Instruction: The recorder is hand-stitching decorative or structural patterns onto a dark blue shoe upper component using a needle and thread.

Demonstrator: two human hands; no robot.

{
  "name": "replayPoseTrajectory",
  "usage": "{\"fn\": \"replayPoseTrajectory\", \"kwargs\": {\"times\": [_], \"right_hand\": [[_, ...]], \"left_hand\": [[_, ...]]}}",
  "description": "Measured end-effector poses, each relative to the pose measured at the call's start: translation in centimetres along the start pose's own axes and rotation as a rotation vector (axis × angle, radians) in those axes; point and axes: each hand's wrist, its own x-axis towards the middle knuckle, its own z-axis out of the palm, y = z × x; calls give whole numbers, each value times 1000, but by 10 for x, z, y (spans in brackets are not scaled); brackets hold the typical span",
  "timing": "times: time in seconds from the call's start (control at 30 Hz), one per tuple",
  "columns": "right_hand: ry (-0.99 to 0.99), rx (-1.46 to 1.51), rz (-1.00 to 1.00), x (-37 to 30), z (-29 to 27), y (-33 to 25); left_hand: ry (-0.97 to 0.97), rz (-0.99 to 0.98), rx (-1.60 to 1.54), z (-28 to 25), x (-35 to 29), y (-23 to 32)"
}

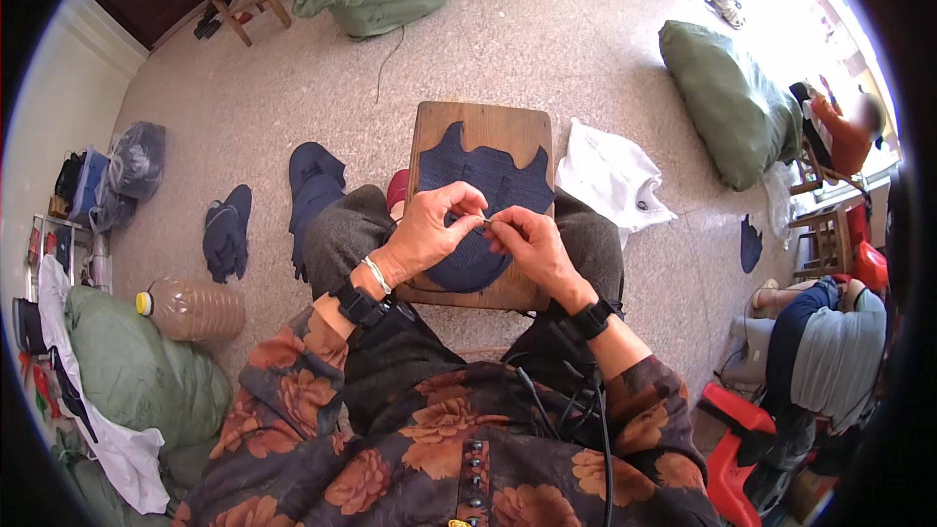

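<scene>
A dark blue ribbed fabric piece (464, 164) with a jagged far edge lies flat on a small wooden stool (429, 119) between my knees. Just above it, my left hand (427, 232) is closed in a pinch, thumb against forefinger. My right hand (539, 252) pinches too, its fingertips nearly meeting the left ones. A tiny pale bit shows between the two pinches, too small to name. My right hand's lower fingers curl close over the fabric; whether they touch it I cannot tell.
More dark blue pieces (317, 185) lie on the floor to the left. White cloth (610, 176) rests right of the stool. Large green sacks (727, 102) stand around, and a big plastic bottle (195, 309) lies at left. Other people sit at right, one in grey (830, 361).
</scene>
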Motion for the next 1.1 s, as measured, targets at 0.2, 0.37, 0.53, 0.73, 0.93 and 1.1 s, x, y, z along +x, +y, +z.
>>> {"fn": "replayPoseTrajectory", "kwargs": {"times": [0.2,0.37,0.53,0.73,0.93,1.1], "right_hand": [[154,151,177,-4,-21,-1],[210,-33,172,0,-23,15],[-156,-42,277,-11,-31,-6],[-312,-51,205,-3,-26,-30],[-305,-455,-146,33,-11,-14],[-25,-412,39,42,1,4]], "left_hand": [[58,46,342,-21,-1,-38],[80,174,509,-23,-8,-71],[4,-90,434,-19,-4,-69],[97,69,606,-10,-3,-71],[157,66,515,-8,-4,-76],[173,11,467,0,-1,-77]]}}
